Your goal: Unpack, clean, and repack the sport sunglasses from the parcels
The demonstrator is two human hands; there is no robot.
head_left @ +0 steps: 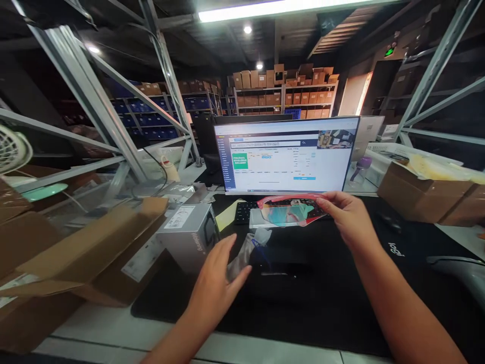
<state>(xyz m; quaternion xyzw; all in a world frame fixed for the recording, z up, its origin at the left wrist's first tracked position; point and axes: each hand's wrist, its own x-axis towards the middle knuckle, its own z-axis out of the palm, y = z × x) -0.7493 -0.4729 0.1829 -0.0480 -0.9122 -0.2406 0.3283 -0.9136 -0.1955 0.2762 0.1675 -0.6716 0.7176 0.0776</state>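
My right hand point(346, 217) pinches the upper right corner of a see-through plastic pouch point(282, 215) with a red edge and a teal and pink print. The pouch hangs over the near side of a black keyboard point(242, 213). My left hand point(214, 283) is held over the black desk mat point(303, 308), its thumb and fingers apart. A crumpled see-through plastic bag point(242, 255) lies just beyond it, partly hidden by the fingers. Upright at the left of that hand stands a grey printed box point(185, 240) with a white label on top; a yellow paper point(227, 216) lies behind it.
A lit monitor point(284, 156) stands behind the keyboard. At the left is an open cardboard box point(98, 253) with raised flaps. On the right are a mouse point(389, 221), a handheld scanner point(458, 273) and a cardboard box point(420, 194). Metal posts frame the desk; loaded shelves stand behind.
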